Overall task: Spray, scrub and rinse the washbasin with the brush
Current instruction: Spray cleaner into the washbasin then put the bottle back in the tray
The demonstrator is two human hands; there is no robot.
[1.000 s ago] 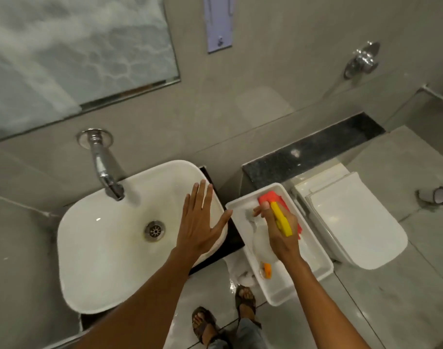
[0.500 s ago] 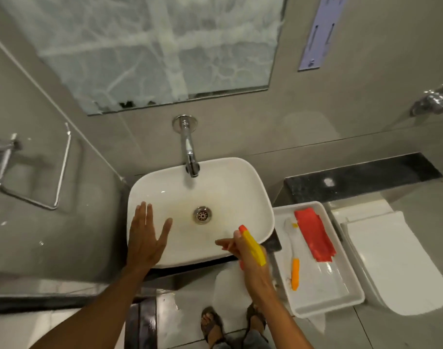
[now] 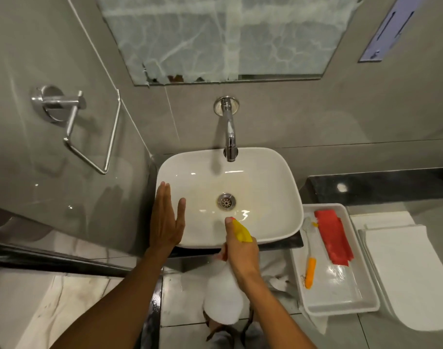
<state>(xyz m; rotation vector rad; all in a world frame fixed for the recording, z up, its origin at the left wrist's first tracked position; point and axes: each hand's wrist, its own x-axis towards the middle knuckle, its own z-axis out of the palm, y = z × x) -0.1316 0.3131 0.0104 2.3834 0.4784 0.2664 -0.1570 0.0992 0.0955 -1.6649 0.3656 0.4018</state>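
Note:
The white washbasin (image 3: 265,177) sits under a chrome tap (image 3: 230,137), with a metal drain (image 3: 226,201) in its middle. My right hand (image 3: 240,250) grips a white spray bottle (image 3: 224,295) with a yellow and red head; its nozzle points into the basin over the front rim. My left hand (image 3: 166,220) is flat with fingers apart over the basin's left rim, holding nothing. The brush (image 3: 309,250), white with an orange handle, lies in a white tray (image 3: 341,308) to the right of the basin.
A red cloth (image 3: 334,235) lies in the tray beside the brush. A white toilet (image 3: 414,278) stands at the right. A chrome towel holder (image 3: 71,122) juts from the left wall. A mirror (image 3: 228,36) hangs above the tap. My sandalled feet show below.
My right hand carried the spray bottle from the tray to the basin's front rim. My left hand shifted to the basin's left rim. The view swung left to centre on the basin.

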